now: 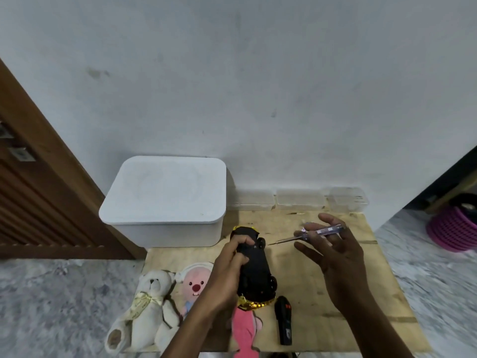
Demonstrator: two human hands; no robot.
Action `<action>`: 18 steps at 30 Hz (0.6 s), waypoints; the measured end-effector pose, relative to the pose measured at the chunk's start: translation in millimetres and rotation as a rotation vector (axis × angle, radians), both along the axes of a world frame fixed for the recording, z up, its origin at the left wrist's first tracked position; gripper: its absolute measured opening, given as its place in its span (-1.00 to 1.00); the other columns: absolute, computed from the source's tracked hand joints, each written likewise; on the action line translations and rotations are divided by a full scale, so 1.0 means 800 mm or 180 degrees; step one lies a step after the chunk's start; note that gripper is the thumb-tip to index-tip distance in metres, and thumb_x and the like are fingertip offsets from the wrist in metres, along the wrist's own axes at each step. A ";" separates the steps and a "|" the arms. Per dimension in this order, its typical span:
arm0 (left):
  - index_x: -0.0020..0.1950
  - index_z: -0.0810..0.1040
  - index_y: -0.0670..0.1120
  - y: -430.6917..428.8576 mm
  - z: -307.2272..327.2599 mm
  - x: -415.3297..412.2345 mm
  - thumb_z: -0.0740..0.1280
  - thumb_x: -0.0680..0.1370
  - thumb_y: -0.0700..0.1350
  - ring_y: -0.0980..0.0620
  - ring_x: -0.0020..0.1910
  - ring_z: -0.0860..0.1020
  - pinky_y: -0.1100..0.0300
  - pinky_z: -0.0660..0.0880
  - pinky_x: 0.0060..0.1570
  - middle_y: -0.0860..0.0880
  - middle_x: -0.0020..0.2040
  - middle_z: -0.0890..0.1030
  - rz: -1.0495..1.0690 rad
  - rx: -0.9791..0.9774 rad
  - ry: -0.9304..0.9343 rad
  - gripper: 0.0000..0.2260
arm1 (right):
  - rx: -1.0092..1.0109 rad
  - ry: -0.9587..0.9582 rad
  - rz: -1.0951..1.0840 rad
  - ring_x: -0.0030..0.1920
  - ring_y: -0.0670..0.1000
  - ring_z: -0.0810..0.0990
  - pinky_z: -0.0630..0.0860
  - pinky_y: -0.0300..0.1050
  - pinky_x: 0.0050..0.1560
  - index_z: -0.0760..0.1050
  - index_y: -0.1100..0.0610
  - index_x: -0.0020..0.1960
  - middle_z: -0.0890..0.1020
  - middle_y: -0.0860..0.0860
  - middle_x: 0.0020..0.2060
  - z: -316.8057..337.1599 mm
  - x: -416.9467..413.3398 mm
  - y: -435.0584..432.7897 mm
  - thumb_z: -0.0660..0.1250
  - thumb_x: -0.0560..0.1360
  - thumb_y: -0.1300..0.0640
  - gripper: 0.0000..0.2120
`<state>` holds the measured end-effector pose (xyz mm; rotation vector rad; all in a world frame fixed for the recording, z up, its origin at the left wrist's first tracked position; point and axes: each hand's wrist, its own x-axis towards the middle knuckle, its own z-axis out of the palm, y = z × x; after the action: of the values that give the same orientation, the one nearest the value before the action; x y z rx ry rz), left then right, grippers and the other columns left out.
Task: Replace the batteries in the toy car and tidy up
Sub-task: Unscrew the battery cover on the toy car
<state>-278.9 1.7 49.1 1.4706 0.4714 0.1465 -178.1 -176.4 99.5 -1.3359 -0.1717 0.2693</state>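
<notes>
Against white wall [258,73], plywood board [322,277] beneath toy car [254,270].

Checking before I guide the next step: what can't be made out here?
Head view only.
Toy car battery cover: dark underside, partly under the left hand; screw state unreadable.
Screwdriver tip in the right hand: too small.
White bin contents: lid hides them.
Clear containers: blurred.
Pink toy: cut off by bottom edge.
</notes>
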 end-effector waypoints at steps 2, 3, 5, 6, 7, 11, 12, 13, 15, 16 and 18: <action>0.09 0.58 0.05 0.002 -0.005 -0.006 0.13 0.43 -0.15 0.21 -0.04 0.57 0.36 0.51 -0.24 -0.08 0.17 0.53 0.0048 0.0117 -0.0023 -0.67 | -0.0055 -0.0126 0.0018 0.00 0.23 0.71 0.66 0.07 -0.05 0.50 0.14 0.22 0.66 0.25 0.03 0.007 -0.007 0.001 0.41 0.45 0.33 -0.64; 0.06 0.59 0.09 0.002 -0.008 -0.009 0.12 0.40 -0.14 0.16 0.01 0.57 0.34 0.52 -0.19 -0.08 0.19 0.54 0.0066 0.0152 -0.0024 -0.64 | -0.0098 -0.0212 0.0030 -0.02 0.22 0.72 0.67 0.03 -0.08 0.50 0.16 0.22 0.67 0.23 0.00 0.010 -0.012 0.002 0.40 0.45 0.37 -0.63; 0.04 0.61 0.12 0.001 -0.009 -0.015 0.11 0.37 -0.13 0.08 0.06 0.56 0.24 0.55 -0.11 -0.07 0.19 0.54 0.0087 0.0125 -0.0035 -0.62 | -0.0185 -0.0418 0.0037 -0.06 0.20 0.73 0.68 0.03 -0.09 0.49 0.18 0.22 0.68 0.21 -0.06 0.015 -0.022 0.005 0.41 0.43 0.40 -0.61; 0.05 0.62 0.13 0.001 -0.009 -0.017 0.11 0.36 -0.13 0.05 0.08 0.56 0.15 0.55 -0.07 -0.07 0.19 0.55 0.0088 0.0103 -0.0044 -0.61 | -0.0231 -0.0539 0.0052 -0.07 0.19 0.73 0.68 0.06 -0.07 0.49 0.17 0.22 0.68 0.20 -0.08 0.016 -0.025 0.008 0.42 0.42 0.41 -0.59; 0.05 0.62 0.13 0.000 -0.007 -0.019 0.11 0.36 -0.13 0.02 0.10 0.56 0.08 0.55 -0.02 -0.06 0.19 0.55 0.0092 0.0102 -0.0054 -0.60 | -0.0300 -0.0666 0.0062 -0.08 0.17 0.73 0.68 0.08 -0.05 0.48 0.16 0.22 0.69 0.18 -0.08 0.015 -0.029 0.009 0.44 0.41 0.42 -0.57; 0.10 0.61 0.12 -0.001 -0.002 -0.024 0.12 0.36 -0.13 -0.09 0.13 0.55 -0.11 0.55 0.04 -0.08 0.18 0.54 0.0116 0.0188 -0.0071 -0.58 | -0.0510 -0.1068 0.0000 -0.08 0.05 0.73 0.67 -0.09 -0.05 0.48 0.07 0.23 0.71 0.11 -0.09 0.014 -0.041 0.020 0.48 0.39 0.44 -0.49; 0.11 0.60 0.11 -0.001 -0.002 -0.026 0.12 0.36 -0.12 -0.11 0.13 0.55 -0.16 0.55 0.05 -0.08 0.18 0.54 0.0115 0.0202 -0.0067 -0.58 | -0.0521 -0.1122 -0.0034 -0.08 0.04 0.73 0.67 -0.11 -0.06 0.48 0.04 0.23 0.71 0.09 -0.10 0.014 -0.044 0.022 0.48 0.38 0.44 -0.48; 0.12 0.60 0.11 -0.001 -0.002 -0.027 0.13 0.36 -0.12 -0.12 0.12 0.55 -0.20 0.55 0.05 -0.08 0.18 0.54 0.0119 0.0225 -0.0065 -0.58 | -0.0529 -0.1168 -0.0064 -0.08 0.04 0.73 0.67 -0.11 -0.06 0.48 0.02 0.22 0.71 0.09 -0.10 0.014 -0.045 0.024 0.48 0.38 0.44 -0.48; 0.11 0.59 0.14 -0.001 -0.002 -0.029 0.17 0.36 -0.12 -0.08 0.11 0.55 -0.15 0.55 0.03 -0.04 0.17 0.55 0.0139 0.0333 -0.0065 -0.60 | -0.0547 -0.1263 -0.0082 -0.08 0.04 0.73 0.67 -0.04 -0.05 0.48 0.01 0.22 0.70 0.08 -0.11 0.012 -0.046 0.024 0.48 0.39 0.43 -0.48; 0.10 0.59 0.15 -0.002 -0.003 -0.030 0.20 0.35 -0.10 -0.06 0.10 0.55 -0.10 0.55 0.01 -0.03 0.16 0.55 0.0145 0.0390 -0.0060 -0.62 | -0.0558 -0.1303 -0.0081 -0.07 0.05 0.73 0.68 0.00 -0.05 0.48 0.01 0.22 0.70 0.07 -0.11 0.011 -0.046 0.024 0.49 0.39 0.42 -0.48; 0.10 0.58 0.16 -0.003 -0.005 -0.031 0.23 0.30 0.00 -0.06 0.06 0.54 0.01 0.50 -0.05 -0.04 0.13 0.56 0.0143 0.0441 -0.0045 -0.62 | -0.0533 -0.1313 -0.0070 -0.07 0.07 0.73 0.68 0.08 -0.06 0.49 0.03 0.22 0.70 0.08 -0.11 0.009 -0.047 0.025 0.48 0.39 0.43 -0.48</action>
<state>-304.0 -1.1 44.7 1.5940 0.4908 0.2288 -215.8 -156.5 106.9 -1.5485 -0.4887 -0.0150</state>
